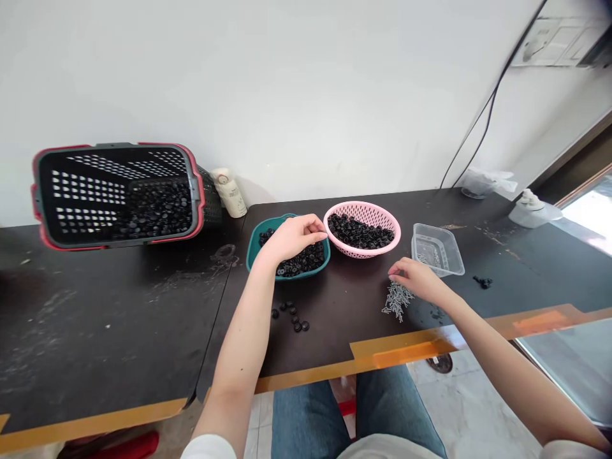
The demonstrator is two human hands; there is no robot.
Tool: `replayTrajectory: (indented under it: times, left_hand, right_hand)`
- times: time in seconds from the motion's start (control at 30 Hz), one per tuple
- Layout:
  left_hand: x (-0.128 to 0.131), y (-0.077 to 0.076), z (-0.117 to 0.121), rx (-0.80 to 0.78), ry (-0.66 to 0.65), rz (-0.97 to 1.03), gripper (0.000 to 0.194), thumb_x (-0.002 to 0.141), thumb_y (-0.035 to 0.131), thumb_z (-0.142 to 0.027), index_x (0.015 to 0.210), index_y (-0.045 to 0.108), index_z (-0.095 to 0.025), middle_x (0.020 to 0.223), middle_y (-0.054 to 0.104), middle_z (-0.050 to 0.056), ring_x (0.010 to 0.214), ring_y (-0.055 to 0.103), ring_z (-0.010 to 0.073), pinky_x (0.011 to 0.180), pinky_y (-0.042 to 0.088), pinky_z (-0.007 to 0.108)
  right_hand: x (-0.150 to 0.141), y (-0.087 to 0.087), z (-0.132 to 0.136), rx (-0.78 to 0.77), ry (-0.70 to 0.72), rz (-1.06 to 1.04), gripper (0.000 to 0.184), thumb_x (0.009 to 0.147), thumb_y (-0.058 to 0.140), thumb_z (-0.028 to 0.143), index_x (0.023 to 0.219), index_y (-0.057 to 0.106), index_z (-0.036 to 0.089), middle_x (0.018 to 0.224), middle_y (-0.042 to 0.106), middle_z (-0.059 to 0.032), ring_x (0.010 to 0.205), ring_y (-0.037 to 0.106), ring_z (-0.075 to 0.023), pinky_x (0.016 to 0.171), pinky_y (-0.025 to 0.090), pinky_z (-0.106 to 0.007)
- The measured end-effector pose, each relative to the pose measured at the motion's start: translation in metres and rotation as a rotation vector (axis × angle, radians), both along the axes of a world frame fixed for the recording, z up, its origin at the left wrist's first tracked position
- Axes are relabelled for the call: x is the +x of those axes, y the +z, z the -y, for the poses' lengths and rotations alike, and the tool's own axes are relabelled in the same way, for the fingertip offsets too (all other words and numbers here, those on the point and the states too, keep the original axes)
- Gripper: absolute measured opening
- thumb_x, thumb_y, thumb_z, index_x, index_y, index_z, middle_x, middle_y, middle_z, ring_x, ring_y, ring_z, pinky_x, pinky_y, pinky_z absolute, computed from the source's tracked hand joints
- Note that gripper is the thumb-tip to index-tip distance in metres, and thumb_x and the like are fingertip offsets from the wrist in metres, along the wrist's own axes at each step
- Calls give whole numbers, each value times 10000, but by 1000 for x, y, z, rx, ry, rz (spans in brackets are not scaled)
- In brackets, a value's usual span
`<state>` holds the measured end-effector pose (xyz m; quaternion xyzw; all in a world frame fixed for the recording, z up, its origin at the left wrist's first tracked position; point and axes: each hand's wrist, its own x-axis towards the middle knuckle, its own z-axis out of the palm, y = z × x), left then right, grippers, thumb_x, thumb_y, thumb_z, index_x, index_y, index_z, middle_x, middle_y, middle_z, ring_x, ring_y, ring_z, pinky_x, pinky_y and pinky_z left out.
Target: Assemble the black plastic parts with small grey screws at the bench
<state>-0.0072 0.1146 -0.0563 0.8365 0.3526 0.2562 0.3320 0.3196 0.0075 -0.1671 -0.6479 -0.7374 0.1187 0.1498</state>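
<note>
My left hand point(292, 236) hovers over the green tray point(253, 252) of small black round parts, its fingers pinched together at the edge nearest the pink basket point(362, 212); what they pinch is too small to make out. My right hand point(417, 278) rests on the dark table with fingers curled over a pile of small silver screws point(396, 301). The pink basket holds more black round parts. Several loose black parts point(291, 315) lie on the table in front of the green tray.
A clear plastic box point(437, 248) stands right of the pink basket. A black and red crate point(117, 194) lies tipped on its side at the back left with black parts inside. A white bottle point(229, 191) leans against the wall. The table's front edge has orange tape point(411, 349).
</note>
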Motion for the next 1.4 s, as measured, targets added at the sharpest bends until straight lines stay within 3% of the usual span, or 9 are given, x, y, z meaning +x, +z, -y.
replayTrajectory:
  times: [0.23, 0.6, 0.87, 0.97, 1.13, 1.27, 1.4]
  left_hand:
    - [8, 7, 11, 52, 35, -20, 219, 821, 581, -387, 933, 630, -205, 825, 637, 4, 686, 554, 123, 642, 435, 243]
    - [7, 13, 16, 32, 44, -81, 225, 834, 558, -382, 907, 641, -186, 830, 654, 13, 729, 574, 139, 661, 435, 244]
    - [5, 13, 16, 30, 42, -76, 195, 842, 557, -366, 900, 638, -198, 825, 659, -1, 731, 579, 134, 664, 432, 237]
    - [6, 13, 17, 14, 31, -66, 225, 848, 546, -394, 888, 640, -193, 825, 662, 7, 734, 580, 141, 666, 434, 243]
    - [15, 15, 25, 6, 1, 17, 284, 818, 587, -456, 842, 642, -178, 756, 642, 12, 702, 569, 142, 659, 441, 249]
    - [24, 23, 39, 99, -48, 107, 298, 728, 708, -450, 788, 630, -169, 707, 621, -1, 655, 552, 125, 629, 436, 233]
    - [26, 34, 56, 312, -73, 106, 322, 706, 732, -473, 746, 632, -169, 683, 628, -7, 615, 551, 112, 609, 427, 222]
  right_hand:
    - [11, -16, -12, -79, -48, 104, 136, 830, 543, 150, 892, 660, 179, 893, 658, -71, 795, 625, -201, 723, 434, -287]
    - [18, -1, -17, -300, 59, 19, 115, 806, 498, 134, 777, 597, 185, 779, 656, -47, 696, 595, -180, 651, 422, -268]
    - [22, 3, -4, -308, 52, -180, 139, 836, 462, 272, 839, 573, 187, 866, 616, -49, 774, 564, -183, 720, 429, -294]
    - [18, 10, 2, -347, 19, -268, 213, 869, 458, 373, 859, 560, 186, 798, 587, -24, 738, 539, -172, 706, 430, -297]
    - [-6, 44, 10, -356, 67, -589, 348, 882, 478, 512, 907, 553, 173, 745, 557, -2, 644, 504, -131, 606, 430, -264]
    - [-36, 92, 9, -139, 144, -818, 321, 862, 566, 492, 892, 554, 173, 894, 611, -51, 740, 574, -136, 707, 499, -293]
    - [-71, 140, 13, 114, 162, -922, 307, 795, 673, 471, 834, 546, 193, 830, 638, -44, 715, 621, -157, 702, 548, -331]
